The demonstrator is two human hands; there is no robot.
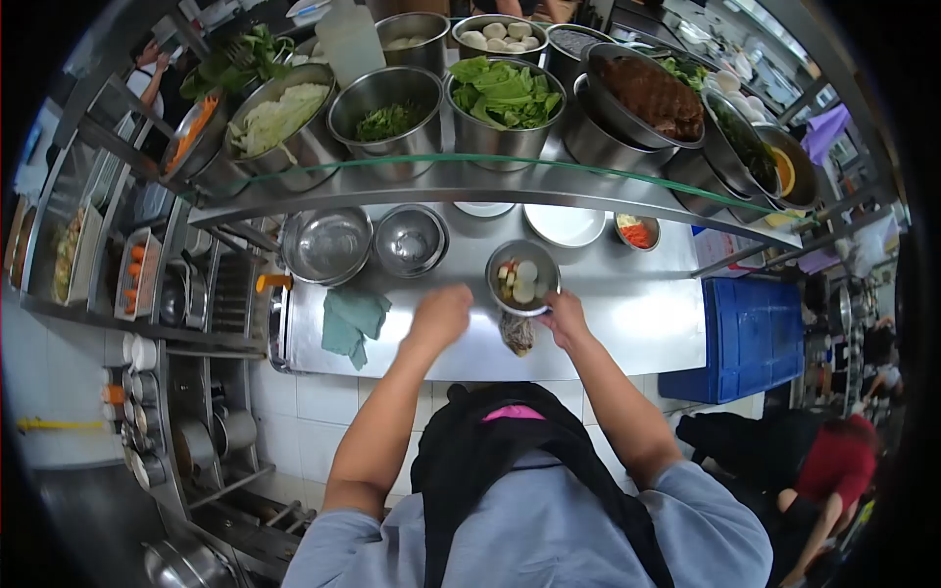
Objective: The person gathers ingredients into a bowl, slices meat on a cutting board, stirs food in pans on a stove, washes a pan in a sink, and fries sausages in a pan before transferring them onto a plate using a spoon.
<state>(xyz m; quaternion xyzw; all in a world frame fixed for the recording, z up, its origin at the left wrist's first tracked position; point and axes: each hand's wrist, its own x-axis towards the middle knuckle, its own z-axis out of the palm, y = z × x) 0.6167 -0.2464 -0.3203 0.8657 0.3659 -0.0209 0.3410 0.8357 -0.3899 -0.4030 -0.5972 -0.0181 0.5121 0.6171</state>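
Observation:
My right hand (pixel 565 318) grips the rim of a small metal bowl (pixel 497 257), which is tilted a little above the steel counter. Pale round slices (pixel 526 279) and some chunks with a reddish piece lie in the bowl. To the left of it, my left hand (pixel 443 312) is raised over the counter with its fingers curled together; whatever they may hold is hidden. A small clear plastic bag with brownish contents (pixel 517 335) rests on the counter just below the bowl, between my hands.
A green cloth (pixel 355 325) and stacked metal bowls (pixel 409 238) are on the left. White plates (pixel 566 225) and a bowl of chopped orange and yellow pieces (pixel 638 232) stand behind. Overhead runs a shelf (pixel 490 183) of vegetable pots. A blue bin (pixel 750 338) and a bending person (pixel 833 461) are at right.

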